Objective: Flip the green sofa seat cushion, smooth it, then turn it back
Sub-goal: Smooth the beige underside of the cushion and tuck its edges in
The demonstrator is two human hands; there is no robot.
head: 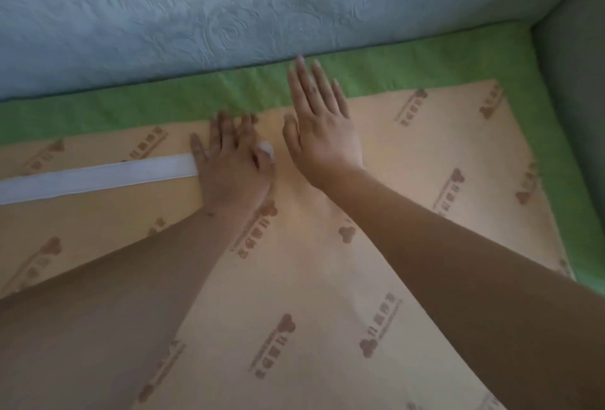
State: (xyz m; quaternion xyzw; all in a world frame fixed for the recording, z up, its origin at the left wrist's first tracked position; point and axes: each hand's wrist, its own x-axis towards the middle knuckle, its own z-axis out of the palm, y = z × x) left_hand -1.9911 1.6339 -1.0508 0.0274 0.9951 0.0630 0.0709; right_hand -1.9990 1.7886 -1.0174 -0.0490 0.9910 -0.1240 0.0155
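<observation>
Forearms stretch over the green sofa seat cushion (409,200), lying tan underside up. Left hand (232,160) presses flat on a white strip's (98,177) end. Right hand (322,128) lies flat just beside it, fingertips reaching the green border below the pale backrest (229,0).

Seat cushion (294,278), lying flat with its underside up: a tan panel printed with repeated brown logos, framed by a bright green border (131,115) visible along the far and right edges. A white strip (98,177) crosses the panel's left part. The far edge meets the pale embossed backrest (196,16).
</observation>
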